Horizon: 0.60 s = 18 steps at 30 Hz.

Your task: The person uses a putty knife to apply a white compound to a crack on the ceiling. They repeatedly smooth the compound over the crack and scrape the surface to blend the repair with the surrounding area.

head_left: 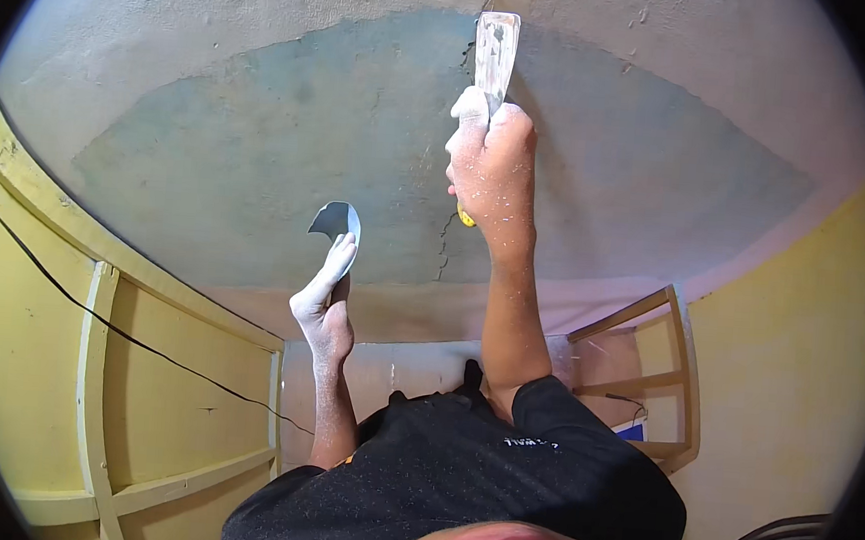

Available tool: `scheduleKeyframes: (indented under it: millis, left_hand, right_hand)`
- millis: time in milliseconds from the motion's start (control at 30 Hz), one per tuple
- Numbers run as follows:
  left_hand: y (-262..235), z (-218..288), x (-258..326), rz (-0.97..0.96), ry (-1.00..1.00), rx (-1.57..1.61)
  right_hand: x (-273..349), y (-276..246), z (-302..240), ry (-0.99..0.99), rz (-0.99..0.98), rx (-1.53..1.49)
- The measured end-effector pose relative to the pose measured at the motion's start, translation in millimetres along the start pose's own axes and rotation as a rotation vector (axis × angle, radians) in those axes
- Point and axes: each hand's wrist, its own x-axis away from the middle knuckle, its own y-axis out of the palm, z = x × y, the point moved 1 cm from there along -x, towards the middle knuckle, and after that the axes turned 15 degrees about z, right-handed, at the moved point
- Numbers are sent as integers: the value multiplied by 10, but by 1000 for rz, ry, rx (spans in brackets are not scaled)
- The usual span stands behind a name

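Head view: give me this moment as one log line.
left hand: holding curved grey sheet | right hand: gripping putty knife, blade contact unclear | surface: cracked grey-green patch

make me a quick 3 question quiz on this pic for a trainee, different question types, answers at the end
1. Which hand holds the flat scraper?
2. True or false: neither hand is touching the curved piece.
3. What colour is the panelled wall at the picture's left? a) red b) yellow c) black

Key:
1. The right hand.
2. False; the left hand holds it.
3. b) yellow
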Motion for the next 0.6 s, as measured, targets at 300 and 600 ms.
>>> scheduleKeyframes:
  millis: [300,600]
  left_hand:
    - [40,221,67,35,27,89]
    - [51,127,111,58,43,-4]
  right_hand:
    - [-52,-207,-101,42,-32,48]
    - [-117,-508,-282,111,-62,5]
